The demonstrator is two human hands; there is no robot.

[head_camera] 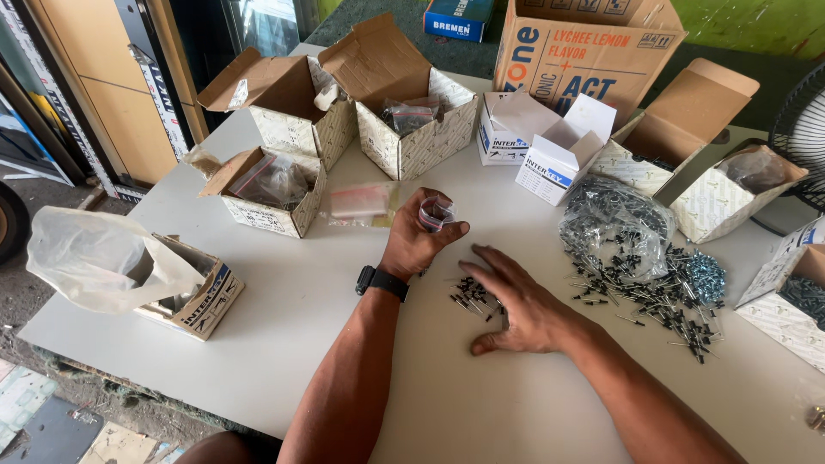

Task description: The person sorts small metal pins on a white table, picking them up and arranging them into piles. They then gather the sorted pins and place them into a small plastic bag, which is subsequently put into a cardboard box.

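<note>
My left hand (418, 240), with a black watch on its wrist, is closed around a small clear plastic bag (436, 211) held just above the white table (301, 318). My right hand (518, 302) lies flat on the table with fingers spread. Its fingertips rest on a small cluster of black screws (473, 296). A large heap of black screws (653, 288) spreads out to the right of that hand, partly under a clear bag (612, 219) full of screws.
Several open cardboard boxes (404, 103) ring the far side of the table, some holding bagged parts. A box with a loose plastic bag (112, 262) sits at the left edge. Small white boxes (541, 142) stand behind the heap. A pile of silver screws (706, 277) lies at right.
</note>
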